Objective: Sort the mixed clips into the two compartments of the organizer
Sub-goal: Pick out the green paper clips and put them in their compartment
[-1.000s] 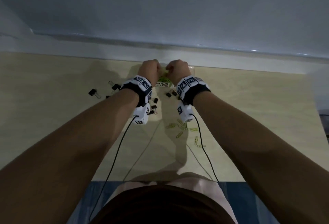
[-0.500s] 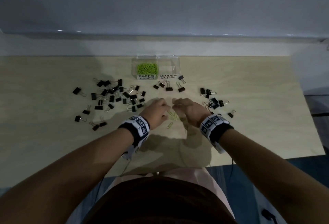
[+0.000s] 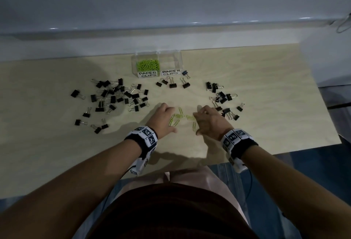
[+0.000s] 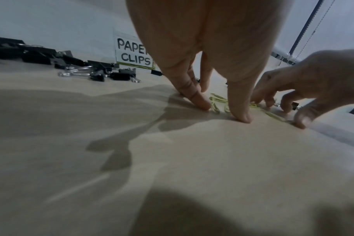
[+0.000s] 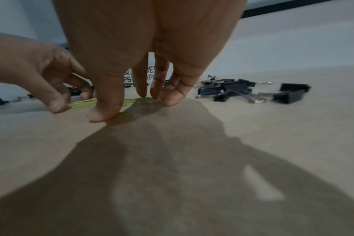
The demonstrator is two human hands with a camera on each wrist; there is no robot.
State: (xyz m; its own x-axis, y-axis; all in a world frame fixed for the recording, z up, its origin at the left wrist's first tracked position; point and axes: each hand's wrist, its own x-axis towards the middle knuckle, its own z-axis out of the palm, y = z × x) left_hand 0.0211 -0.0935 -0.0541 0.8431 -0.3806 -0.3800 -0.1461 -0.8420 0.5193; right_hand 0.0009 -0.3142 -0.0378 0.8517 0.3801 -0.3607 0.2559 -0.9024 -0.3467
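Note:
A clear two-compartment organizer stands at the table's far middle. Its left side, labelled PAPER CLIPS, holds a heap of green paper clips; its BINDER CLIPS side looks empty. Several loose green paper clips lie between my hands. My left hand has its fingertips and thumb down on the table at their left edge. My right hand rests its fingertips on their right edge, thumb touching one clip. Neither hand grips anything.
Black binder clips lie scattered in a large group on the left, a smaller group on the right close to my right hand, and a few just before the organizer. The wooden table ends near my body.
Both hands left the organizer and came back toward me. They have come down on the table on either side of the loose green paper clips, a little wider apart than half a second ago.

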